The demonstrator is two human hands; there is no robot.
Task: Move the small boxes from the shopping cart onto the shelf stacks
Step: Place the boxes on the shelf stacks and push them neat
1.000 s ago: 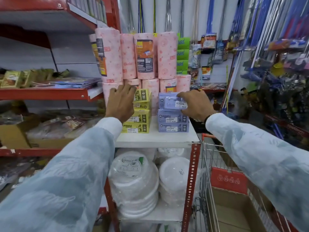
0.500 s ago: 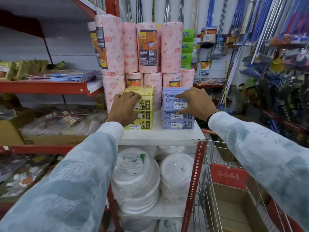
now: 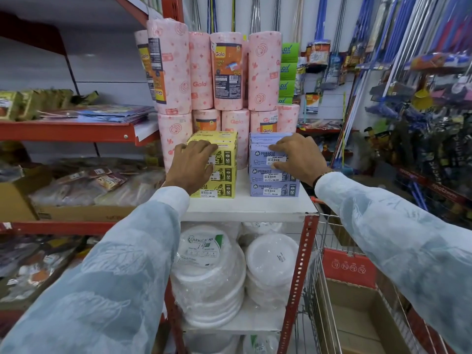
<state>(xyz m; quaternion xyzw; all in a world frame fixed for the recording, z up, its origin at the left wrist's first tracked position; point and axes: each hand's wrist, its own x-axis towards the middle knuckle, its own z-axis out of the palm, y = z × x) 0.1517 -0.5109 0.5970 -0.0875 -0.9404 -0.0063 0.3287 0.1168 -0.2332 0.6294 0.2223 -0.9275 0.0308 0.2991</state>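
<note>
Boxes sit stacked on the white shelf (image 3: pixel 245 205), left hand (image 3: pixel 190 166) pressing the yellow stack (image 3: pixel 224 159), right hand (image 3: pixel 297 155) squaring the blue stack (image 3: pixel 265 175); next, likely back to the cart (image 3: pixel 319 251).

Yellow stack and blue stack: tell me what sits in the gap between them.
Nothing stands between the yellow stack and the blue stack; the head view shows bare white shelf, with pink rolls behind.

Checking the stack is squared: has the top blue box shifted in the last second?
Yes. The top blue box went from askew to flush over the blue stack.
</note>
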